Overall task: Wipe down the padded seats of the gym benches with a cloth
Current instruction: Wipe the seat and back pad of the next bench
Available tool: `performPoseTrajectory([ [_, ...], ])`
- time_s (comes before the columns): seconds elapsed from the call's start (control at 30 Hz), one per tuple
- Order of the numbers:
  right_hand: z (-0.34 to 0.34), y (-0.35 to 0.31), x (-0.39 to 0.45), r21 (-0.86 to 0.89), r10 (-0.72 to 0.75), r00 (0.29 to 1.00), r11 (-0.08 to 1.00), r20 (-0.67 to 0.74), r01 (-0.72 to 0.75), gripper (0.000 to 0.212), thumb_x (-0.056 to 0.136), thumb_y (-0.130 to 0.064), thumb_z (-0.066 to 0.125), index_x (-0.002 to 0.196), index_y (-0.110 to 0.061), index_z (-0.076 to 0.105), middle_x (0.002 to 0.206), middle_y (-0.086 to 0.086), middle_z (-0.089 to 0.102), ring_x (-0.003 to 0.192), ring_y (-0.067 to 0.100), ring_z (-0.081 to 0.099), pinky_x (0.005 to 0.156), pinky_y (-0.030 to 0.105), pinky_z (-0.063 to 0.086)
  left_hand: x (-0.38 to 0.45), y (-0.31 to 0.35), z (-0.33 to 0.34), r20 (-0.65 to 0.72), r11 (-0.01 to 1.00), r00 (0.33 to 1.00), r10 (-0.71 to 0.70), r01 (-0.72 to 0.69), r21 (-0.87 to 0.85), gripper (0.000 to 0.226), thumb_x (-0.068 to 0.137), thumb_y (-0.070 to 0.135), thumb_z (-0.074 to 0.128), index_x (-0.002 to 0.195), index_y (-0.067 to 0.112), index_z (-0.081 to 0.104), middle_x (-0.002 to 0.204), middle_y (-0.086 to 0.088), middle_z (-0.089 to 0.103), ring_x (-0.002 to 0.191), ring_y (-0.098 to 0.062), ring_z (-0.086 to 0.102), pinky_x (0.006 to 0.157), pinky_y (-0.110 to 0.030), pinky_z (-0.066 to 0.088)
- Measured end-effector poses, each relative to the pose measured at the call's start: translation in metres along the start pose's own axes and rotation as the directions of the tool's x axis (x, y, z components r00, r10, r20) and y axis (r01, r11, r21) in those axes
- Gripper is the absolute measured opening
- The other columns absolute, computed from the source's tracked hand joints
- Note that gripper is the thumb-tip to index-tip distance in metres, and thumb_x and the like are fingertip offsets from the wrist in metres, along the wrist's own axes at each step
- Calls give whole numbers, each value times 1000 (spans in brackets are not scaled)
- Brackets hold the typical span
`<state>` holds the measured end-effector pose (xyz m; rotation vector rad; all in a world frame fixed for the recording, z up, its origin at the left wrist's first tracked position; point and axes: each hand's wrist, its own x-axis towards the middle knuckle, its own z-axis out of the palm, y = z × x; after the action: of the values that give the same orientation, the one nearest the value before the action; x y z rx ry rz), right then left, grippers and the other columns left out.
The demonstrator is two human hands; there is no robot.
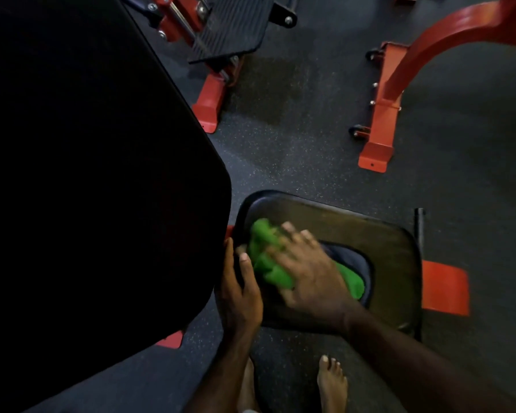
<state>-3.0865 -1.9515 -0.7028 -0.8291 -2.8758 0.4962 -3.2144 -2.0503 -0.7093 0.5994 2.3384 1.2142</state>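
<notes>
Pressing green cloth (pixel 267 263) under flat right grip (pixel 307 272), left grip (pixel 240 296) clasping seat (pixel 379 242) edge.

Right hand (pixel 307 272) is laid palm down, fingers spread and extended, motion-blurred; forearm is stretched in from lower right. Left hand (pixel 239 296) is held beside it, thumb raised, fingers curled round an edge. Two bare feet (pixel 332 383) are planted below.

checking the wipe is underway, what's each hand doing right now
Left hand: grips the near-left edge of the seat pad.
Right hand: fingers spread flat, pressing the green cloth onto the seat pad; blurred.
</notes>
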Motion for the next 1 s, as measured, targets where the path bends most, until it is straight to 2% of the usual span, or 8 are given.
performPoseTrajectory([
  [0.13,0,-23,0,199,575,807,813,-135,-547,68,88,-39,56,153,-26,45,166,6,34,158,30,17,126,54,21,-11,-3,-7,12,1000,1000,-24,23,6,64,101,56,36,155,21,44,161,3,40,146,-8,37,112,-15,27],
  [0.2,9,-41,-22,109,232,971,968,-64,-224,68,91,-40,53,156,-25,42,169,6,27,159,28,10,128,50,17,-14,-7,-10,15,999,999,-40,40,11,64,104,57,34,155,20,43,160,1,41,144,-5,37,112,-15,26],
  [0.3,5,-19,-44,-17,-163,983,986,85,165,69,91,-44,58,156,-27,41,170,2,24,159,26,12,128,48,14,-21,-10,-14,20,998,998,-55,55,-5,60,104,49,35,155,19,43,159,5,41,142,0,35,109,-6,24],
  [0.47,9,-40,-35,154,561,820,825,-110,-544,72,88,-42,55,156,-27,41,167,5,31,158,29,16,126,53,20,-25,-7,-17,-5,993,996,-89,89,-73,60,101,43,34,153,15,46,155,7,43,138,3,36,103,3,23],
  [0.63,18,-44,-58,-33,-159,983,986,94,163,68,90,-44,56,155,-29,42,171,1,20,160,25,8,128,48,13,-21,-12,-22,5,990,995,-99,99,-99,59,100,40,34,150,13,50,153,3,48,137,0,42,103,1,26],
  [0.8,17,-61,-42,157,580,809,812,-100,-562,76,86,-39,59,158,-26,37,169,5,26,159,28,11,126,55,22,-21,-12,-26,18,991,998,-64,66,-114,58,101,36,35,150,8,49,154,0,46,136,4,38,103,3,25],
  [0.93,25,-66,-56,-41,-65,997,997,29,66,75,83,-41,59,154,-25,42,169,5,25,159,29,13,126,48,15,-25,-17,-28,22,994,996,-83,84,-68,59,100,38,34,151,10,49,154,-5,48,139,-8,41,99,6,22],
  [1.0,20,-44,-56,-104,-51,998,993,38,55,84,76,-42,69,154,-26,41,169,5,26,158,27,13,126,49,16,-29,-18,-28,9,995,996,-84,84,-48,54,104,33,39,151,9,49,154,-7,49,134,-7,42,97,8,21],
])
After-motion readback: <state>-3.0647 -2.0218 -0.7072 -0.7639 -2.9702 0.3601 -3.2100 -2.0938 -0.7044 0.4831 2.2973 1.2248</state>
